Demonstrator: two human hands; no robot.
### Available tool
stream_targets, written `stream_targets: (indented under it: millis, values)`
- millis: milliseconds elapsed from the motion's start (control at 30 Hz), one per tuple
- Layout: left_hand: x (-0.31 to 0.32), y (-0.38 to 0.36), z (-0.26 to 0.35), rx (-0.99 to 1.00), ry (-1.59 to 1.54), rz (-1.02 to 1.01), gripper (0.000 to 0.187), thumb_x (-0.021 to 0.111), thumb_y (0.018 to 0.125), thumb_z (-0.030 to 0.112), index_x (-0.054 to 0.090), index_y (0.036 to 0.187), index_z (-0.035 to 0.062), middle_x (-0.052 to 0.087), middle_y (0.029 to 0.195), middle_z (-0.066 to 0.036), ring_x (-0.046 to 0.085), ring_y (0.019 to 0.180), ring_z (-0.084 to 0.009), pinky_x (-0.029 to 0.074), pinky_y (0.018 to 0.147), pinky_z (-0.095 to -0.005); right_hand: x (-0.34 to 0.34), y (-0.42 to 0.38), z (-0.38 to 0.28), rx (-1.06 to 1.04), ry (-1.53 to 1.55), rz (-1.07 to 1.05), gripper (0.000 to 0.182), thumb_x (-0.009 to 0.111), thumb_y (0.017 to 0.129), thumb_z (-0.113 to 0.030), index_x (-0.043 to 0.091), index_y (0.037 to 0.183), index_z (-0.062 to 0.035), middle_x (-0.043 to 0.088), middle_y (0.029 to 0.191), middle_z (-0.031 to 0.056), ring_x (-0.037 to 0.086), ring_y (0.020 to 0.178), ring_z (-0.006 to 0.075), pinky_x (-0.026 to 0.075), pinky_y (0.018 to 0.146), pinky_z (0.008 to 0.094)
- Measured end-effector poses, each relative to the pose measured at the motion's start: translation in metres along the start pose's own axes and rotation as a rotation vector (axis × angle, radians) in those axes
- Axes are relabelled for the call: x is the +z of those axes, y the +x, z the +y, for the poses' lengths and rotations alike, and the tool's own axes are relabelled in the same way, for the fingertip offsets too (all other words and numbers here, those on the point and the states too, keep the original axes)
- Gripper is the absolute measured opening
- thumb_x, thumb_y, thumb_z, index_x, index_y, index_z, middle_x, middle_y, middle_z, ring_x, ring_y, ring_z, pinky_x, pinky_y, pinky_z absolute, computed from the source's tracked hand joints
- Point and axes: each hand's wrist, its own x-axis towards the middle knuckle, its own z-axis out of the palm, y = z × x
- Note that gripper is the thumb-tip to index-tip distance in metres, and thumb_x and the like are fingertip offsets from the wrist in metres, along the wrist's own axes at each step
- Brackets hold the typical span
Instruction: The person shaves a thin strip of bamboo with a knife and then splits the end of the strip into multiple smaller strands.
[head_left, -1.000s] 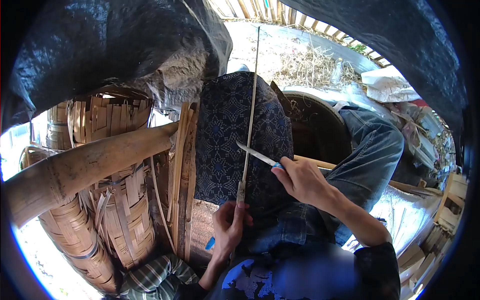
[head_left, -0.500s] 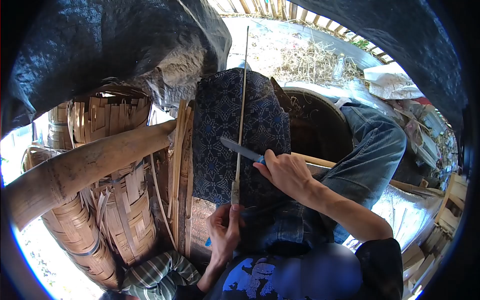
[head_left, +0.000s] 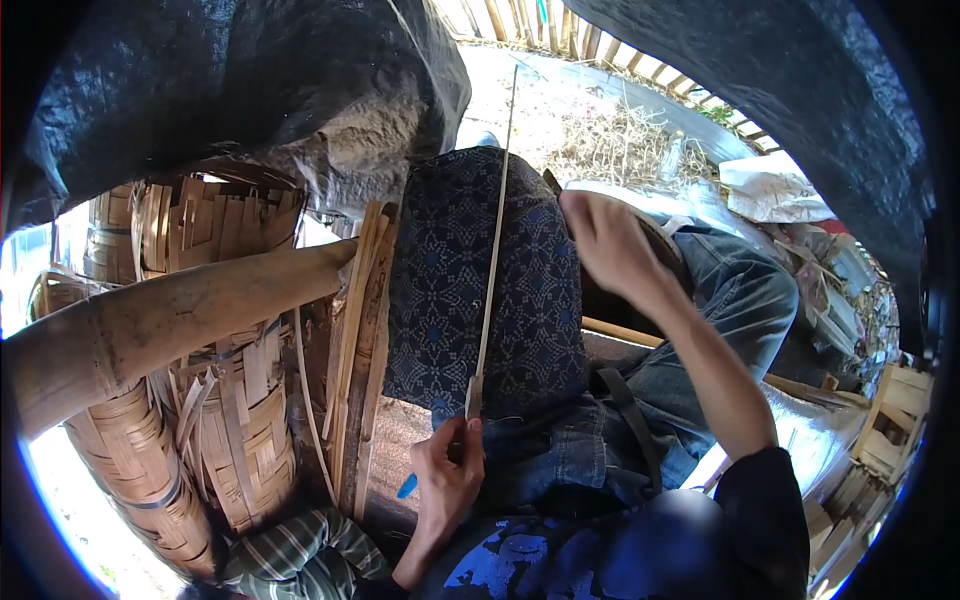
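My left hand (head_left: 447, 470) is closed on the wider lower end of a long, thin bamboo strip (head_left: 496, 245). The strip points away from me, across a dark blue patterned cloth (head_left: 440, 290) draped over my lap, and its tip reaches past the cloth's far edge. Beside the left hand a small blue piece (head_left: 407, 486) sticks out. My right hand (head_left: 605, 240) is off the strip, by the cloth's right edge and over a dark round container (head_left: 665, 240). Its curled fingers are smeared by motion, and no knife blade shows; I cannot tell what it holds.
On the left, a thick bamboo pole (head_left: 180, 320) crosses in front of woven bamboo baskets (head_left: 255, 440). Upright bamboo slats (head_left: 358, 340) stand beside the cloth. Dark sheeting (head_left: 260, 90) hangs above. Dry plant scraps (head_left: 620, 145) lie on the ground ahead.
My right hand, which held a knife against the strip, has swung forward and right, off the strip. The knife no longer shows. The left hand keeps its grip.
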Motion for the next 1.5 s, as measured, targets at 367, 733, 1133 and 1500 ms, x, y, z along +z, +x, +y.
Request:
stream_targets:
  millis: [367, 733, 1133, 1500]
  values:
    - [0.015, 0.005, -0.022, 0.513, 0.521, 0.156, 0.01, 0.064, 0.084, 0.008, 0.062, 0.087, -0.0007, 0.061, 0.063, -0.015, 0.06, 0.049, -0.0301, 0.045, 0.042, -0.0372, 0.047, -0.086, -0.026, -0.082, -0.138, -0.002, 0.039, 0.05, 0.095, -0.03, 0.051, 0.069, -0.0014, 0.053, 0.047, 0.0154, 0.057, 0.042, 0.0341, 0.044, 0.037, 0.0413]
    - [-0.002, 0.003, -0.015, 0.135, 0.047, -0.017, 0.021, 0.058, 0.091, 0.015, 0.063, 0.088, -0.0049, 0.051, 0.054, -0.004, 0.042, 0.042, -0.0064, 0.029, 0.037, -0.0257, 0.009, 0.041, 0.018, 0.085, -0.001, 0.2, 0.047, 0.029, 0.102, -0.033, 0.05, 0.075, -0.0013, 0.041, 0.045, 0.0025, 0.034, 0.033, 0.0079, 0.028, 0.028, 0.0232]
    - [0.008, 0.013, -0.025, 0.362, 0.316, 0.075, 0.013, 0.063, 0.086, 0.012, 0.061, 0.086, -0.0002, 0.054, 0.053, -0.013, 0.053, 0.041, -0.0219, 0.036, 0.038, -0.0339, 0.034, -0.071, -0.031, -0.211, -0.143, 0.031, 0.041, 0.05, 0.095, -0.032, 0.051, 0.064, -0.0045, 0.05, 0.044, 0.0134, 0.054, 0.038, 0.0298, 0.042, 0.035, 0.0394]
    - [0.009, 0.007, -0.025, 0.46, 0.377, 0.154, 0.007, 0.063, 0.084, 0.009, 0.06, 0.085, 0.0032, 0.057, 0.056, -0.017, 0.058, 0.048, -0.033, 0.041, 0.041, -0.0403, 0.061, -0.045, -0.035, -0.185, -0.241, 0.112, 0.043, 0.049, 0.096, -0.031, 0.049, 0.064, -0.0033, 0.051, 0.045, 0.013, 0.054, 0.038, 0.0282, 0.043, 0.036, 0.0393]
